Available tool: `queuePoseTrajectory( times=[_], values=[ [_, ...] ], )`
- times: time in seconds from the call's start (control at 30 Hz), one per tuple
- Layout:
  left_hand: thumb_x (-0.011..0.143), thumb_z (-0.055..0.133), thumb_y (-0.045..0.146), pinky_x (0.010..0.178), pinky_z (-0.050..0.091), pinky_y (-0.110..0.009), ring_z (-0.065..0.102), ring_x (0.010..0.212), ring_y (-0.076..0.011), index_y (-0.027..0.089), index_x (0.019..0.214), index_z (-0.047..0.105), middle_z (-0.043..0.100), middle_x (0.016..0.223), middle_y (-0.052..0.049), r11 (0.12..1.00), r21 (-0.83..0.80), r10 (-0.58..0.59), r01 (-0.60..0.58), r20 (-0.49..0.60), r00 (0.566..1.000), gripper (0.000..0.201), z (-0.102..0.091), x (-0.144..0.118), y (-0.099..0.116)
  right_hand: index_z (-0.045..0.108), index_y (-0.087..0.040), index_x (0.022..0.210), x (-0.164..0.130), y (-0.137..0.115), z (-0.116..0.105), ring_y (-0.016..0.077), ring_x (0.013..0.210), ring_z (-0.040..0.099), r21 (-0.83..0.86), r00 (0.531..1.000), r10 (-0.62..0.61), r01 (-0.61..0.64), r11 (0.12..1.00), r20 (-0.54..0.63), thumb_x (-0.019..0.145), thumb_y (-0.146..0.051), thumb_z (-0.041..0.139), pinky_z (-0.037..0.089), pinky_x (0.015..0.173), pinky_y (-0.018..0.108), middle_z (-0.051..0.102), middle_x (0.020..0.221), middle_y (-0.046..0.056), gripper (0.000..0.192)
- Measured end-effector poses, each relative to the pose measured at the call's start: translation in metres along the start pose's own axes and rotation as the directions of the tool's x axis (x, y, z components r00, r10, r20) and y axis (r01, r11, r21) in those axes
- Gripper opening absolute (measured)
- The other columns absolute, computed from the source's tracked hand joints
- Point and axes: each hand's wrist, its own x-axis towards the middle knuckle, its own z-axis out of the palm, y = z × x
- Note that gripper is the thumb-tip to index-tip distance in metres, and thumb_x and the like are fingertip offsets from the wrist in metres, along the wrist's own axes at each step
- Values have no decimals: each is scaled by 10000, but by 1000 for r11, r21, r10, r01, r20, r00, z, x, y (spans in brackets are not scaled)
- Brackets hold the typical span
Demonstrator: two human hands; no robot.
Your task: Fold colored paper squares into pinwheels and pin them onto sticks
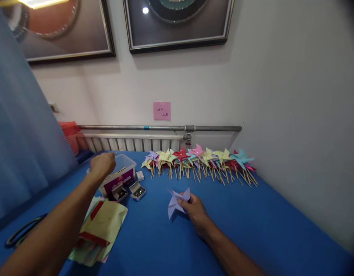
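My right hand pinches a lavender paper pinwheel above the blue table, thumb at its centre; no stick shows on it. My left hand is closed over a clear plastic box, with a thin wooden stick poking out past its fingers. More sticks lie in the box behind a purple packet. Just in front of the box are two small open boxes of metal pins, one nearer and one partly behind the packet. A small white closed box stands beside them.
Finished pinwheels on sticks lie in a row along the table's back edge. A stack of coloured paper and dark scissor-like handles are at left. Behind are a radiator, a pipe and a blue curtain.
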Motion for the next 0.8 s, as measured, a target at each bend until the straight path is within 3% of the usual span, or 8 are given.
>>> queuePoseTrajectory(
  times=[0.07, 0.13, 0.2, 0.27, 0.37, 0.5, 0.67, 0.8],
  values=[
    [934, 376, 280, 810, 460, -391, 651, 919, -303, 139, 1087, 688, 706, 1018, -183, 998, -51, 27, -33, -115, 993, 375, -1, -15, 20, 685, -160, 810, 0, 0, 1, 106, 590, 487, 33, 1000, -1, 1, 999, 9, 614, -269, 792, 361, 591, 240, 610, 642, -46, 248],
    [951, 378, 313, 821, 450, -316, 651, 927, -243, 198, 1133, 677, 718, 1049, -115, 956, -273, 68, -109, -154, 986, 369, 13, -36, 47, 685, -160, 807, 1, 1, 1, 114, 610, 521, 72, 1000, 11, -11, 997, -1, 603, -269, 808, 393, 610, 242, 630, 660, -38, 262],
    [950, 392, 323, 743, 440, -253, 645, 836, -191, 199, 1078, 688, 726, 931, -58, 811, -571, 95, -127, -87, 992, 345, 40, -60, 79, 685, -162, 817, 2, 2, 0, 127, 627, 555, 114, 999, 49, -46, 992, -16, 589, -283, 826, 433, 634, 256, 650, 680, -28, 294],
    [956, 380, 350, 633, 407, -240, 611, 700, -176, 165, 1006, 684, 691, 767, -38, 678, -734, 125, -45, 55, 991, 359, 72, -84, 108, 685, -167, 830, 3, 4, -1, 141, 645, 584, 155, 996, 88, -84, 984, -21, 578, -301, 843, 470, 660, 277, 669, 705, -18, 327],
    [941, 422, 303, 653, 372, -243, 597, 720, -165, 163, 944, 655, 669, 760, -36, 677, -736, 186, -9, 159, 970, 272, 106, -112, 137, 686, -171, 828, 5, 5, -1, 150, 654, 600, 179, 994, 105, -99, 979, -26, 568, -318, 861, 495, 671, 289, 674, 707, -13, 346],
    [971, 381, 323, 622, 317, -252, 556, 667, -149, 187, 899, 601, 624, 705, -16, 749, -658, 270, -79, 195, 943, 268, 115, -127, 145, 691, -174, 844, 6, 5, -2, 138, 645, 587, 167, 994, 103, -95, 981, -37, 591, -329, 858, 494, 666, 280, 673, 717, -12, 341],
    [957, 415, 294, 604, 297, -244, 526, 631, -130, 184, 761, 602, 595, 651, 0, 743, -663, 293, -90, 202, 934, 293, 115, -123, 140, 681, -179, 851, 9, 11, -4, 134, 643, 567, 131, 996, 65, -58, 990, -54, 613, -347, 842, 460, 648, 264, 662, 710, -23, 332],
    [950, 435, 271, 637, 316, -240, 585, 712, -143, 212, 956, 651, 661, 741, -5, 733, -674, 285, -98, 172, 943, 224, 117, -124, 140, 684, -172, 861, 12, 19, -5, 128, 633, 544, 43, 994, -13, 18, 999, -105, 607, -365, 840, 422, 628, 246, 659, 693, -33, 355]
  ],
)
